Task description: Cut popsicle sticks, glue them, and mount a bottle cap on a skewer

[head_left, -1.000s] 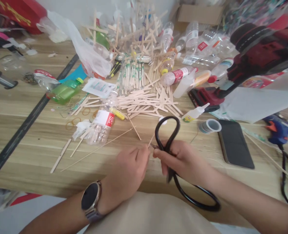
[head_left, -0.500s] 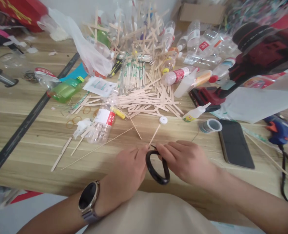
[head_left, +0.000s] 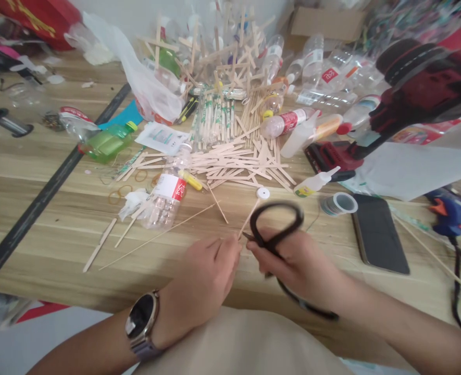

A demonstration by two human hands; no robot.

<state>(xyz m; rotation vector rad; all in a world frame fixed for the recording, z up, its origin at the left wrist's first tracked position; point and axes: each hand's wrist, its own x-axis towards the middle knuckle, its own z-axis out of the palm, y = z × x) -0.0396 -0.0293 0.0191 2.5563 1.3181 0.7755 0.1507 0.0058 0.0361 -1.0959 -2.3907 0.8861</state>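
My left hand [head_left: 210, 271], with a watch on its wrist, is closed around the near end of a thin wooden stick [head_left: 249, 216]. At the stick's far end is a white round cap [head_left: 263, 193] with a small hole. My right hand [head_left: 296, 260] grips black-handled scissors [head_left: 279, 240] with one handle loop raised and the other below the hand. Their pointed tip is close to the stick beside my left fingers; whether it touches the stick I cannot tell. The grip of my left fingertips is partly hidden.
Loose wooden sticks [head_left: 234, 164] lie in a pile ahead. A clear bottle [head_left: 167, 192] lies left of centre. To the right are a glue bottle [head_left: 316, 182], a small cup [head_left: 338, 203], a phone [head_left: 381, 233], a glue gun [head_left: 451, 208] and a red power tool [head_left: 410, 88].
The scissors have turned in my right hand, so a handle loop now stands up above it and the other shows below. My left hand has stayed nearly still on the stick.
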